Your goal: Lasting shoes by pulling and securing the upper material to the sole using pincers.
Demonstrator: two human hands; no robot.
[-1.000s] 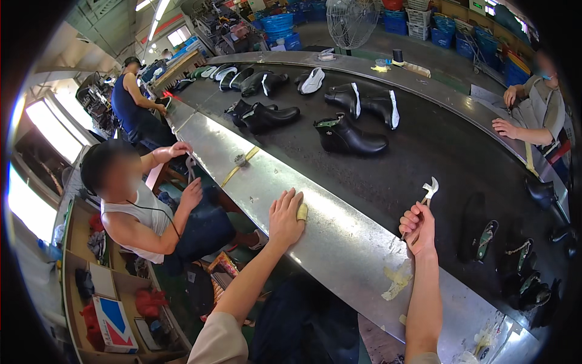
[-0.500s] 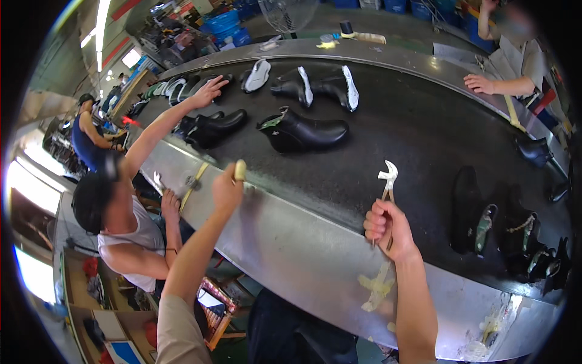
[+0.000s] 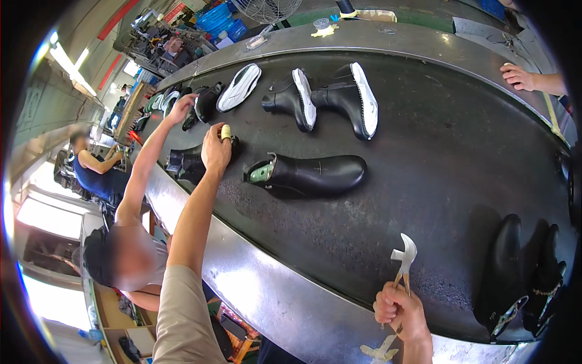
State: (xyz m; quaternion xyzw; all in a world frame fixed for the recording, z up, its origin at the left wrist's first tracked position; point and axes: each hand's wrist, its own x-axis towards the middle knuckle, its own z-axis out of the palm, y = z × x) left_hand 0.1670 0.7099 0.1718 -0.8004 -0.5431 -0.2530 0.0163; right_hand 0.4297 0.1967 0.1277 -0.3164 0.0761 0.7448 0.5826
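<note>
One pair of pincers (image 3: 407, 255) held up at the near side of the bench (image 3: 430, 176)

The right hand (image 3: 400, 308) is closed firmly round the handles of the pincers, whose pale metal, hammer-like head points away from the palm over the dark bench top, near its metal edge (image 3: 267, 297). The left hand (image 3: 216, 150), with a yellow cover (image 3: 226, 131) on one digit, reaches over a pair of black boots (image 3: 187, 162) on the left of the bench; its fingertips are largely hidden, so I cannot tell whether they grip or merely touch.

Just right of the left hand, a single black boot (image 3: 321, 175) points its toe to the right; green lining shows inside its open top. Beyond it, two white-soled boots (image 3: 341, 102) are turned so that the soles show. At lower right stand more dark boots (image 3: 506, 267), patterned lining visible at their openings.

On the far ledge, a small clear dish (image 3: 321, 23) sits by a yellow scrap (image 3: 326, 31), near a shallow pale box (image 3: 377, 15); the contents of both are too small to make out. Blue tubs (image 3: 213, 23) are grouped behind. At lower left, a shelving unit (image 3: 110, 316) has a dark bundle (image 3: 128, 350) in one compartment. A co-worker's hand (image 3: 182, 109) reaches toward shoes farther along.
</note>
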